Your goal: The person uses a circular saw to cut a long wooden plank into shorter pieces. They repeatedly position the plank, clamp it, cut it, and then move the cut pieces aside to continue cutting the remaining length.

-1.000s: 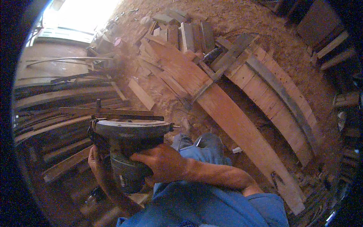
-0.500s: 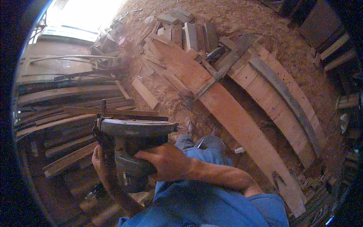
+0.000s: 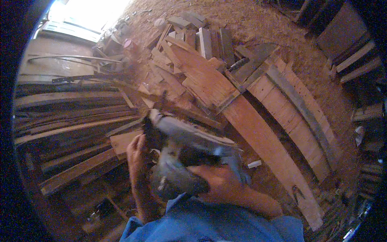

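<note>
A dark grey power tool, which looks like a handheld circular saw (image 3: pixel 177 177), is held up in front of my chest, blurred by motion. A pale metal rim and a long flat bar run along its upper side, tilted down to the right. My right hand (image 3: pixel 219 179) is closed around its handle; some fingers are hidden behind the body. My left hand (image 3: pixel 139 151) is raised at its left end, the fingers bent against the dark edge there. Below and beside the left hand shows the end of a pale board (image 3: pixel 123 143).
A long curved plank (image 3: pixel 270 141) lies on the right, alongside a slatted wooden panel (image 3: pixel 288 125). Offcuts (image 3: pixel 205 42) are piled at the far middle on sawdust-covered ground (image 3: pixel 250 20). Stacked timber (image 3: pixel 72 109) fills the left. A small white block (image 3: pixel 254 164) lies near the plank.
Both hands have moved to the right with the saw, which has tipped from about level to slanting down on its right side. More of the pale board shows by my left hand.
</note>
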Tool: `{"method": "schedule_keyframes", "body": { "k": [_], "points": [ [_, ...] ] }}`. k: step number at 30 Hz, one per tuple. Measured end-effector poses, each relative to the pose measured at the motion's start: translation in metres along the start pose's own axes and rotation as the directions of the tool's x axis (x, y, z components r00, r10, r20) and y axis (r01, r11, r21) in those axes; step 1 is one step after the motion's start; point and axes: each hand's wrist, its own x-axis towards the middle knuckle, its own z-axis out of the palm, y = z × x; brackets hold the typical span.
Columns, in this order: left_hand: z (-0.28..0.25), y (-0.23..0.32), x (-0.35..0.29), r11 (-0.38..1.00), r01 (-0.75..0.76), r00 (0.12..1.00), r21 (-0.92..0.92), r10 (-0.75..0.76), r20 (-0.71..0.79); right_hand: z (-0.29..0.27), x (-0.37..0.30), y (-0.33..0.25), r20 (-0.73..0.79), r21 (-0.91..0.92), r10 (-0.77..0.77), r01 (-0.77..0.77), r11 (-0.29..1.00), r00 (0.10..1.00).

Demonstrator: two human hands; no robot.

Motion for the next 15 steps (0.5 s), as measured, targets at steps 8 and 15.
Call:
{"method": "schedule_keyframes", "body": {
  "k": [8, 15],
  "points": [
    [0.122, -0.071, 0.044, 0.989, -0.116, 0.907, 0.086, 0.07, 0.416, -0.009, -0.069, 0.015, -0.237, -0.113, 0.365, -0.399, 0.91, 0.9],
    [0.151, -0.096, 0.077, 0.996, 0.018, 0.903, 0.083, -0.052, 0.426, -0.008, -0.049, 0.055, -0.359, -0.164, 0.37, -0.448, 0.879, 0.857]
  ]
}}
